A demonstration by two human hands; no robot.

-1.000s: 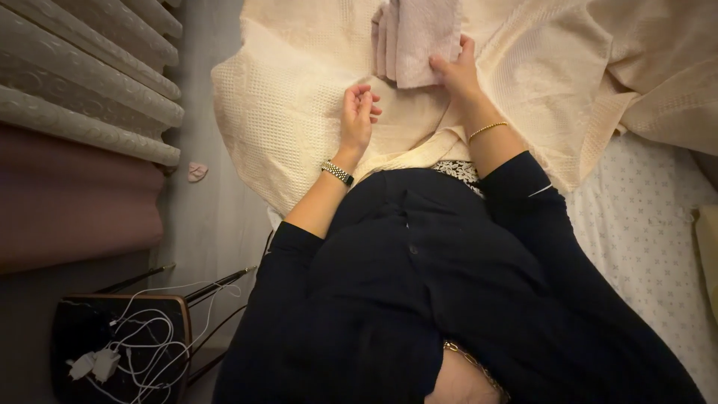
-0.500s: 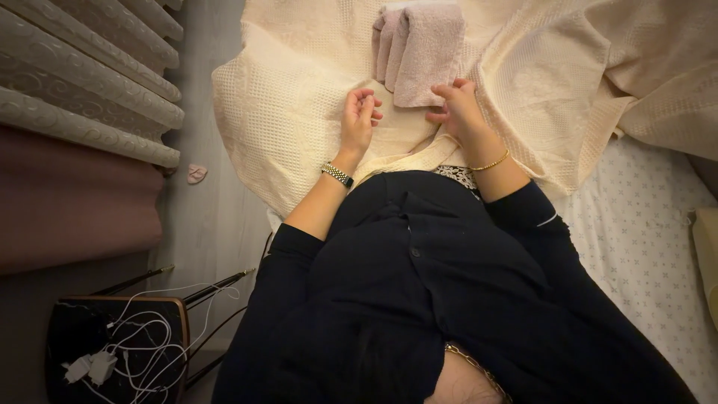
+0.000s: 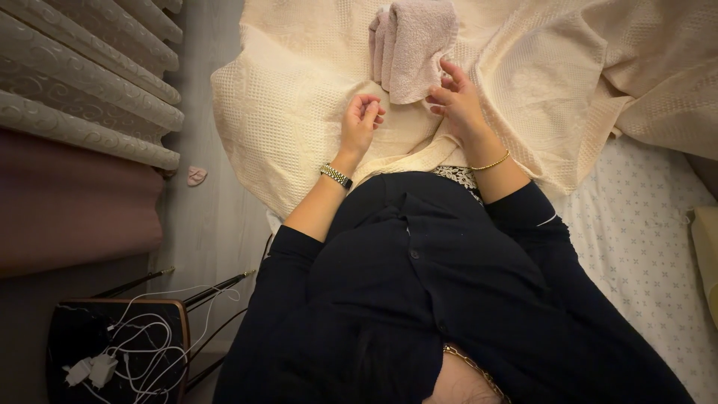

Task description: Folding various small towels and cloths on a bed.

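The bed (image 3: 651, 247), with its pale sheet dotted in small crosses, carries everything here; draped over it and spilling off its near-left corner is a large cream waffle-weave blanket (image 3: 299, 112). On that blanket, just beyond both hands, lies a folded pinkish-mauve towel (image 3: 415, 45), its stacked fold edges turned toward the left.

The right hand (image 3: 458, 105) sits at the towel's near right corner, fingers spread and lightly curled, fingertips touching or just brushing the towel's lower edge; its grip is loose and closes on nothing that can be made out. The left hand (image 3: 360, 123) rests on the blanket just left of and below the towel, apart from it, fingers curled half shut toward the palm, apparently empty, though whether it pinches a bit of blanket is hard to tell.

To handle the towel well from this hold, I judge that the right grip should get thumb under and fingers over the corner, so the layers stay stacked, with the left hand coming in to steady the folded edge.

For room: beyond and to the right of the grips the blanket spreads wide and rumpled, giving soft open space. Left of the left hand the blanket drops off the bed edge toward the grey floor (image 3: 209, 224) and the curtains (image 3: 82, 90), so that side is short. Nearer the body there is little space.
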